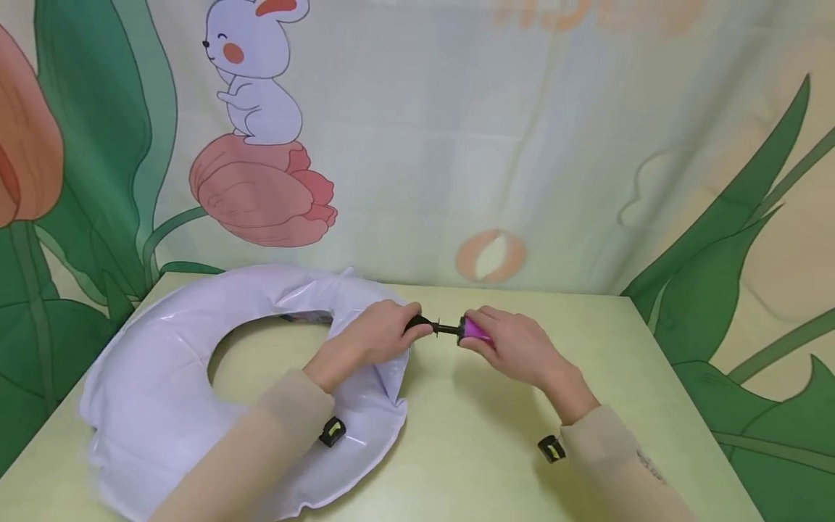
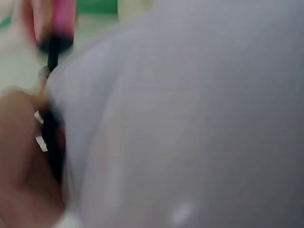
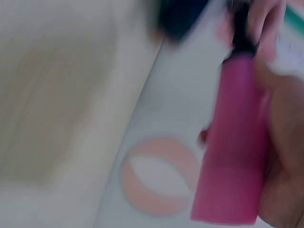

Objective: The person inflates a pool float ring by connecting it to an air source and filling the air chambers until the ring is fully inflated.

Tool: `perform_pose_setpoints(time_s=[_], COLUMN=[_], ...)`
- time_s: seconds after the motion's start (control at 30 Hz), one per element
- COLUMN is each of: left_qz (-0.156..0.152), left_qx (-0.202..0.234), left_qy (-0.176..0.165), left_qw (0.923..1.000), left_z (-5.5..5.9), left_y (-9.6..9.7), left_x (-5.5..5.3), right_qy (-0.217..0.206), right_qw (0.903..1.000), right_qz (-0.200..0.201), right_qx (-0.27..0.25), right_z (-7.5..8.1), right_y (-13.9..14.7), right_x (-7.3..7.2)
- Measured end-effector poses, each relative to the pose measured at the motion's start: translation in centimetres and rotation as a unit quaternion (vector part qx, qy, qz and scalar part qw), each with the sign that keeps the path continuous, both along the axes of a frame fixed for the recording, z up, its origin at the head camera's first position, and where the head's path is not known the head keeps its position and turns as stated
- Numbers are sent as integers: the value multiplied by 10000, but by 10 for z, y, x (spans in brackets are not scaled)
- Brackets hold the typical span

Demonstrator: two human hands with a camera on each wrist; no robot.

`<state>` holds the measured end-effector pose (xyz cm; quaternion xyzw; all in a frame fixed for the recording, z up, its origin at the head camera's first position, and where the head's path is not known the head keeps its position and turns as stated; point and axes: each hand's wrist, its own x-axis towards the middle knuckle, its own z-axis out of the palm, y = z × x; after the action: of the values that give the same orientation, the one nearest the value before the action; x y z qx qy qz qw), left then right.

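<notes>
A hand pump with a pink barrel and a black handle end spans both hands. My right hand grips the pink barrel, fingers and thumb wrapped round it. The black end is held by my left hand, with a short stretch of dark rod showing between the two. Under and beside my left arm lies a partly inflated white swim ring, wrinkled along its edges. Its surface fills most of the left wrist view. Whether the pump joins the ring is hidden.
The pale yellow-green table carries the ring on its left side. Behind it hangs a printed curtain with a rabbit and tulips. A small black wrist device hangs at the left sleeve, another device at the right.
</notes>
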<state>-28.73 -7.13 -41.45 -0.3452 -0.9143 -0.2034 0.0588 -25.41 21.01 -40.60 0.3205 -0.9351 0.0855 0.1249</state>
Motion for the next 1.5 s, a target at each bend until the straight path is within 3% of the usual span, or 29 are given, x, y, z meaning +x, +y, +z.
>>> perform_pose_setpoints(time_s=[0.13,0.23,0.43,0.67,0.77,0.87,1.0,1.1,1.27,1.4,1.5], left_qz=[115,172,210,386,459,302,364,516,481,467,650], left_qx=[91,9,-200,-204,-164,-159,-210,-215,-181,-328,-445], left_qy=[292,312,-57,-92,-17,120,355,509,667,531,418], left_qw=[9995,9994,9996,9990,9988,9993,9985,9971,9964,9970,9960], left_z=[0,1,-2,-3,-6,-7,-5,-4,-5,-7,-7], left_y=[15,17,5,-15,-16,-4,15,20,24,18,5], left_x=[1,1,2,-4,-6,-4,1,-1,-2,-4,-7], right_qy=[390,382,-134,-771,-698,-617,-202,198,489,135,-234], right_qw=[9990,9989,9998,9961,9968,9980,9995,9986,9974,9998,9989], right_qz=[-88,-179,-47,-211,-342,-137,24,-83,-8,-99,-351], right_qx=[201,201,-159,-366,-201,-11,240,480,535,138,-223], right_z=[1,-2,-15,-9,-6,-5,-2,2,-1,-10,-13], right_y=[-25,-33,-21,22,30,18,-9,-22,-25,-7,15], right_x=[-3,-5,-4,-5,-5,-7,-8,-10,-12,-11,-9])
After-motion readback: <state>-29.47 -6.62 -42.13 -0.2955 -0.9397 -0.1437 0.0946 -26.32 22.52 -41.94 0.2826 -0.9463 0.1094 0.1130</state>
